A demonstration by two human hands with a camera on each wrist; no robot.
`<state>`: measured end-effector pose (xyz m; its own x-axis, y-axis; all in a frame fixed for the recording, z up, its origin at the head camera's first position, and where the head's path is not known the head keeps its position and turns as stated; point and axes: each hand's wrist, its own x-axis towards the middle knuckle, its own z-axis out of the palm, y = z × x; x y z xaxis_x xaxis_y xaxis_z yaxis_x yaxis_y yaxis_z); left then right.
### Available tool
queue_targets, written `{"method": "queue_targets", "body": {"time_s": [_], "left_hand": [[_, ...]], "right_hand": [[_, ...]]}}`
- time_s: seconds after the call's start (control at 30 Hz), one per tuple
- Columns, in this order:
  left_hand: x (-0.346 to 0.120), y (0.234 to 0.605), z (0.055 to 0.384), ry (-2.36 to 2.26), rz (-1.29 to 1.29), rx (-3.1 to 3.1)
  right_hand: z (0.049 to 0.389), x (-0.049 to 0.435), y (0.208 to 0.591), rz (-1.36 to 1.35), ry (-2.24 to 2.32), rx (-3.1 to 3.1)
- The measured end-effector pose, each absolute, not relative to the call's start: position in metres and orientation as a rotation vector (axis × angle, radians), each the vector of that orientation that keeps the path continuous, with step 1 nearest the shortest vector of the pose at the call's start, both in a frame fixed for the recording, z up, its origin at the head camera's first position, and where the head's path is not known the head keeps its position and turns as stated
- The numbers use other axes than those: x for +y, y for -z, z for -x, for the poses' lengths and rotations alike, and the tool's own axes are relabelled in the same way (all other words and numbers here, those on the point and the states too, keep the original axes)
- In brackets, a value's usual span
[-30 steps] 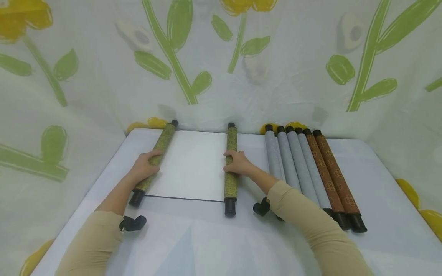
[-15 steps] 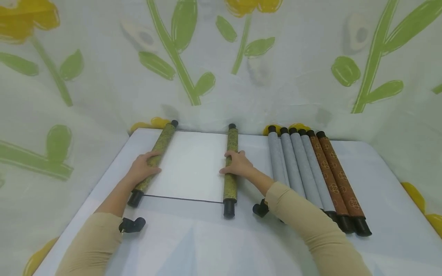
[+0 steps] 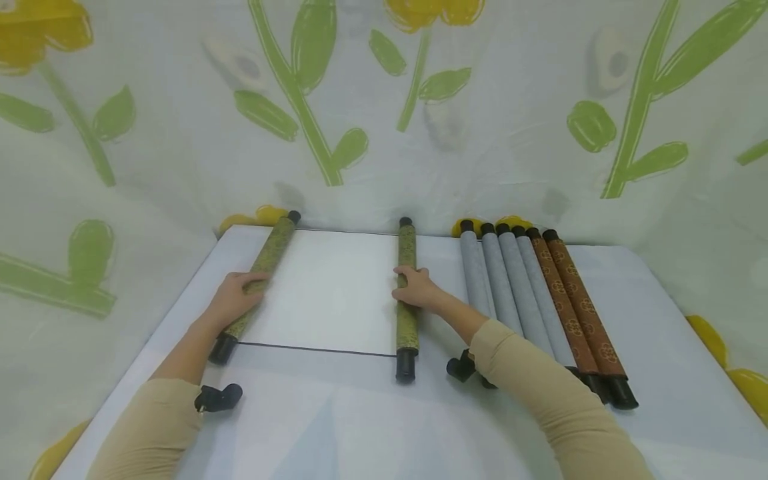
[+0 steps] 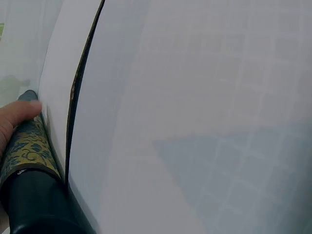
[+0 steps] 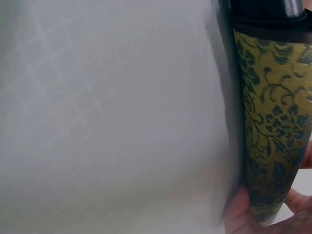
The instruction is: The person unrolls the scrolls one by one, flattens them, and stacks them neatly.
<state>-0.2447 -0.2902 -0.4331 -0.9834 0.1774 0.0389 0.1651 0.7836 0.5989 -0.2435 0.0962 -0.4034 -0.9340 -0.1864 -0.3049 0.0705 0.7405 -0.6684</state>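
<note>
A scroll with green-gold patterned backing lies partly unrolled on the table, its blank white sheet (image 3: 336, 293) face up between two rolled ends. My left hand (image 3: 231, 298) grips the left roll (image 3: 277, 245), which slants away to the back right. Fingers and thumb of my right hand (image 3: 415, 288) curl round the right roll (image 3: 407, 328), near its middle. Black caps finish both rolls. In the left wrist view the left roll (image 4: 30, 146) shows a dark floral pattern, with only part of the hand visible. The right wrist view shows the right roll (image 5: 275, 112) with fingers around it.
Right of the scroll, several grey rolled scrolls (image 3: 510, 280) lie side by side with two brown flower-patterned ones (image 3: 585, 307). My right forearm passes over the near ends of some grey ones. A flower-printed cloth (image 3: 480, 153) hangs behind the white table (image 3: 336, 420).
The two rolls have moved farther apart, the left one leftward and the right one slightly rightward, so more white sheet shows. Both hands keep their grip. The head view has shifted a little.
</note>
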Motion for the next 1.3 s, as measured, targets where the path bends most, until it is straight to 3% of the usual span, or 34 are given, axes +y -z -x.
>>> {"method": "queue_targets", "body": {"time_s": [0.33,1.3], "left_hand": [[-0.297,0.434,0.241,-1.000,-0.098,2.894],[-0.303,0.420,0.236,-0.575,-0.111,3.036]], "right_hand": [[0.238,0.106,0.409,0.059,0.944,2.695],[0.236,0.115,0.400,0.049,0.860,2.726]]}}
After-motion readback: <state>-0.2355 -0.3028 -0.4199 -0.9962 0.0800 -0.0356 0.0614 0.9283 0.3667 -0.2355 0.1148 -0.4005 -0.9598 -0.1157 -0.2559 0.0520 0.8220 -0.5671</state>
